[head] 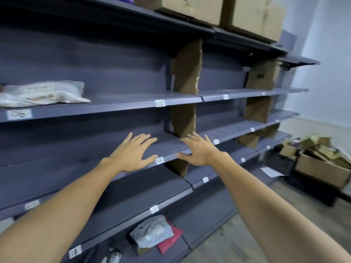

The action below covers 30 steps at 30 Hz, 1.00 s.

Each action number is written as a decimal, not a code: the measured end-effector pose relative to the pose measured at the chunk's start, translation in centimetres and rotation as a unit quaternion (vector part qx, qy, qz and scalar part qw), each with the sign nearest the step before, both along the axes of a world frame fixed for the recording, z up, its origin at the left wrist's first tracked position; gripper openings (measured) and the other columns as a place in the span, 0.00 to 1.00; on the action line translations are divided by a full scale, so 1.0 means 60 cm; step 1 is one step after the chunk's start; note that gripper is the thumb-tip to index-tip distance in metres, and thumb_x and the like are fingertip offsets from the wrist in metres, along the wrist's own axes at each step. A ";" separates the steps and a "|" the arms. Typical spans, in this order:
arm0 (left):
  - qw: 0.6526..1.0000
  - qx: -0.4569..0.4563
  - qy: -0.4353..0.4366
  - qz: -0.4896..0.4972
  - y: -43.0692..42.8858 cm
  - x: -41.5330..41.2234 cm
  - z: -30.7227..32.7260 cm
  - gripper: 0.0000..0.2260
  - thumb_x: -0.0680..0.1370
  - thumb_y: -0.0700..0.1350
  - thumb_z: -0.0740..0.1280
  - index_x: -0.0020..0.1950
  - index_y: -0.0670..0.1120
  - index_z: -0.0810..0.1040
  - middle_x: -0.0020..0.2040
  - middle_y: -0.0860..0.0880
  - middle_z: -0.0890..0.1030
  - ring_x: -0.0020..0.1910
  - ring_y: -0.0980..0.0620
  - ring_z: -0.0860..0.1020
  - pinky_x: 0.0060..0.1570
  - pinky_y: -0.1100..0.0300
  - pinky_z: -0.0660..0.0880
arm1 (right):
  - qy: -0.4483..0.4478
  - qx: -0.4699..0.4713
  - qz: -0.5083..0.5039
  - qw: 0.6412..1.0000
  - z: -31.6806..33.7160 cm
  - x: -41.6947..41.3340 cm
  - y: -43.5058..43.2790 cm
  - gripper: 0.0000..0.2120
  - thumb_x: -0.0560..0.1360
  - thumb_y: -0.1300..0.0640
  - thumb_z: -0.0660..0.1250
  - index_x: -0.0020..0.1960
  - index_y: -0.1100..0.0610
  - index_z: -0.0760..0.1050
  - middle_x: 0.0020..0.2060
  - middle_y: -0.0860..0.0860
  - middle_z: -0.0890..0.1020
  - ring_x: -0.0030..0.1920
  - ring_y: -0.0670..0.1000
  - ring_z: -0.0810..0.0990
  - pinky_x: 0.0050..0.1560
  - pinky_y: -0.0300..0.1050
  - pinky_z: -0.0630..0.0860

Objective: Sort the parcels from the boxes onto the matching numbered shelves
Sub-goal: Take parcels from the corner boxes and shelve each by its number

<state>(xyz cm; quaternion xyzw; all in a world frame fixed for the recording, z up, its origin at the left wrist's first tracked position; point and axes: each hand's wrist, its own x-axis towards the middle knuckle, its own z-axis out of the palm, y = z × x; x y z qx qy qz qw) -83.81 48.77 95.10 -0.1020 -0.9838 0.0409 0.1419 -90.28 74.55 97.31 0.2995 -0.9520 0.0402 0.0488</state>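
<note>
Both bare hands reach out over the front of a grey shelf, right in front of the cardboard divider that stands on it. The left hand lies flat just left of the divider. Its fingers are straight and spread, and its thumb is beside a small white label on the shelf edge. Its grip is apart and holds nothing. The right hand is just below and right of the divider, fingers likewise spread, thumb pointing toward the label. Its grip is also apart and holds nothing. Whether either palm actually presses on the shelf cannot be told through the blur.

The parcels lie well away from the hands. Far left of the divider, one level up, pale plastic parcels sit in a heap on the upper shelf, above a handwritten tag that seems to read 06. Well below the divider, near the floor, a grey parcel lies on top of a red parcel. Far right of the divider, on the floor, an open cardboard box holds jumbled packages, with a black crate just beside it. High above the divider, two big cartons stand side by side on the top shelf.
</note>
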 end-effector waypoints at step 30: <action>0.945 0.008 -0.079 -0.318 0.935 -0.518 -0.076 0.35 0.78 0.70 0.48 0.82 0.54 0.51 0.82 0.52 0.51 0.81 0.54 0.45 0.78 0.45 0.41 | -0.049 0.009 -0.359 0.932 -0.116 -0.232 0.907 0.37 0.80 0.31 0.51 0.82 0.50 0.51 0.81 0.53 0.55 0.81 0.55 0.44 0.78 0.65 0.44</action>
